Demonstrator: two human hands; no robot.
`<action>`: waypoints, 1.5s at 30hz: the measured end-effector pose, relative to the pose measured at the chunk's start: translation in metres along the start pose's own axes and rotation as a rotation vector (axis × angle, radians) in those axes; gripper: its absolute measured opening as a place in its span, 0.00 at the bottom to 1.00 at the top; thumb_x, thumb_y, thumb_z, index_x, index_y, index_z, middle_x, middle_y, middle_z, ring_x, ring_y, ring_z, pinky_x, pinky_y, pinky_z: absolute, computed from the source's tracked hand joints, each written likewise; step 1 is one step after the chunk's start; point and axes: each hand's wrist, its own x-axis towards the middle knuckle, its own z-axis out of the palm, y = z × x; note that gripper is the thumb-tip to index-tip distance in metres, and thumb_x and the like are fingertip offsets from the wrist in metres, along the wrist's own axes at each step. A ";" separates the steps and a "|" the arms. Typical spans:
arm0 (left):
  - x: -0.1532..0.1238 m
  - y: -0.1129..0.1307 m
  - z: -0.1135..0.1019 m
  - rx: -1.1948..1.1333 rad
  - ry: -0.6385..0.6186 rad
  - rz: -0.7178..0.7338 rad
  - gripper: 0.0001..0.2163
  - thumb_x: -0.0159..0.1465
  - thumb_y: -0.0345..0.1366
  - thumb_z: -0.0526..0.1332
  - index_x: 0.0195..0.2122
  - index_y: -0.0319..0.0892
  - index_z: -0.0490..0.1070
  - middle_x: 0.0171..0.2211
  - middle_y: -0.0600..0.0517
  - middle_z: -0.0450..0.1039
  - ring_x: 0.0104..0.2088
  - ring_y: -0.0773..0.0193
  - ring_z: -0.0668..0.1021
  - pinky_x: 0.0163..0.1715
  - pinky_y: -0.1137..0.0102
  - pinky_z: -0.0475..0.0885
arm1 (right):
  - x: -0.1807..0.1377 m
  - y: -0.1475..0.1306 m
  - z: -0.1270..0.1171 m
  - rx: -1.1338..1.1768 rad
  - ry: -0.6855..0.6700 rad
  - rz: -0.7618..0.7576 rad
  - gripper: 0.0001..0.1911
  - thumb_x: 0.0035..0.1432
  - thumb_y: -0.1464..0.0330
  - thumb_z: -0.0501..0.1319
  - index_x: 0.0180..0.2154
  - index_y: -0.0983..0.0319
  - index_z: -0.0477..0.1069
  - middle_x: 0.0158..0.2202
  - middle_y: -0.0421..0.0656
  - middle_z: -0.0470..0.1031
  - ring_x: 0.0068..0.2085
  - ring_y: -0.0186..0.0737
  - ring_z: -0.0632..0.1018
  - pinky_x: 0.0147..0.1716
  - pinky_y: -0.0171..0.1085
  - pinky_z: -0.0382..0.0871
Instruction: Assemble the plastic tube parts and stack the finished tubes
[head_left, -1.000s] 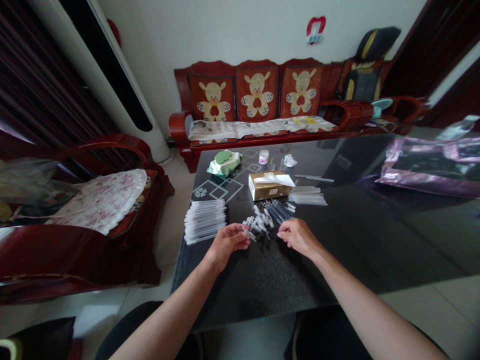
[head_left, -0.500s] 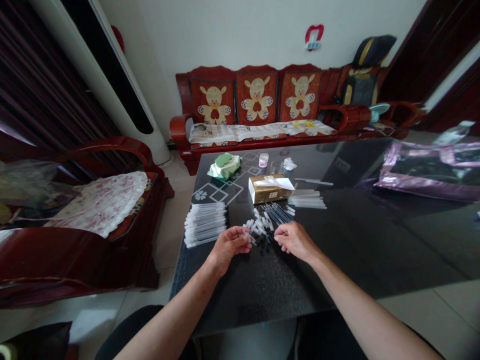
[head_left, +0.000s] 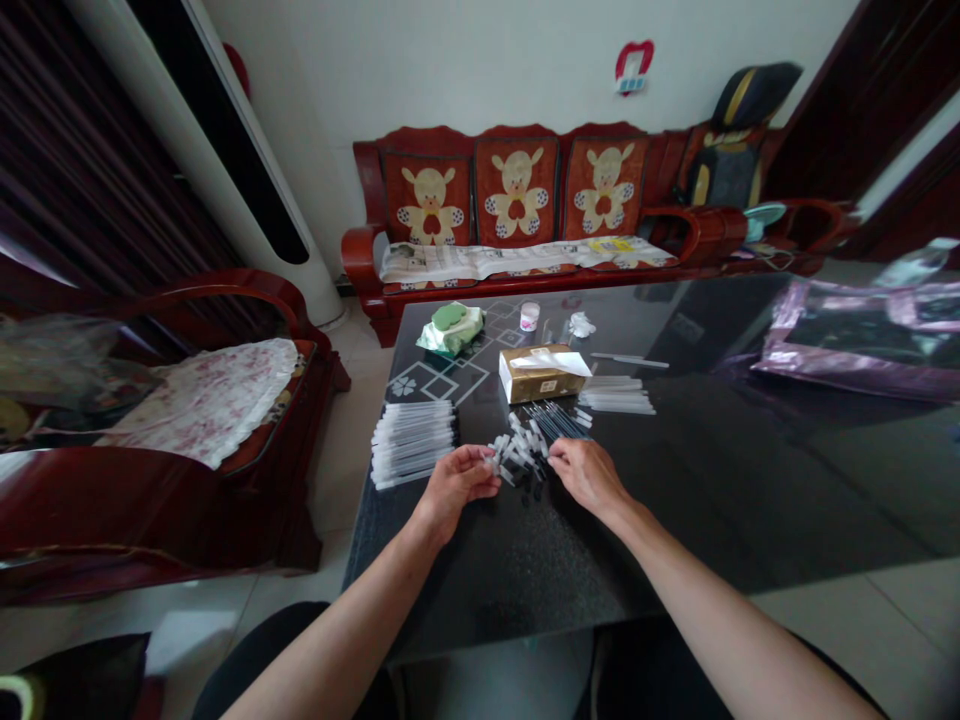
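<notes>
The left hand (head_left: 456, 487) is pinching a white piece (head_left: 491, 461) too small to identify, the right hand (head_left: 589, 474) is partly hiding dark rods (head_left: 555, 420), and the frame is cropping a purple bag (head_left: 847, 378).

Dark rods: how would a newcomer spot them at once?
On the black table, find the gold tissue box. The dark rods lie on its near side, by the right hand. They're thin and dark, unlike the white caps and pale tubes nearby.

Cap pile (head_left: 527, 445) sat smack between the left hand (head_left: 456, 485) and right hand (head_left: 589, 472), tubes (head_left: 412, 445) off left, rods (head_left: 555, 420) just behind the right hand, tissue box (head_left: 545, 375) behind those, all on 1 table (head_left: 525, 590), sofa (head_left: 516, 190) behind it.
</notes>
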 end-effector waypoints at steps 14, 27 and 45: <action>0.002 0.006 -0.007 -0.038 0.049 0.086 0.16 0.50 0.37 0.70 0.37 0.37 0.72 0.29 0.51 0.74 0.27 0.68 0.77 0.30 0.73 0.73 | 0.012 -0.008 -0.011 -0.042 0.017 0.069 0.08 0.57 0.68 0.57 0.33 0.59 0.76 0.32 0.43 0.80 0.37 0.40 0.78 0.32 0.32 0.61; -0.002 0.002 0.000 -0.003 0.004 0.040 0.16 0.50 0.37 0.70 0.38 0.37 0.72 0.29 0.51 0.75 0.27 0.68 0.76 0.30 0.72 0.72 | 0.016 0.047 -0.032 -0.097 0.031 0.210 0.08 0.51 0.69 0.59 0.27 0.60 0.77 0.29 0.44 0.79 0.34 0.40 0.78 0.28 0.32 0.59; -0.002 -0.001 0.001 0.047 -0.047 0.019 0.18 0.50 0.39 0.71 0.40 0.37 0.73 0.29 0.50 0.74 0.27 0.67 0.76 0.30 0.72 0.71 | 0.028 0.027 -0.004 -0.238 -0.079 0.200 0.09 0.56 0.67 0.57 0.32 0.63 0.75 0.35 0.52 0.78 0.38 0.47 0.79 0.32 0.36 0.65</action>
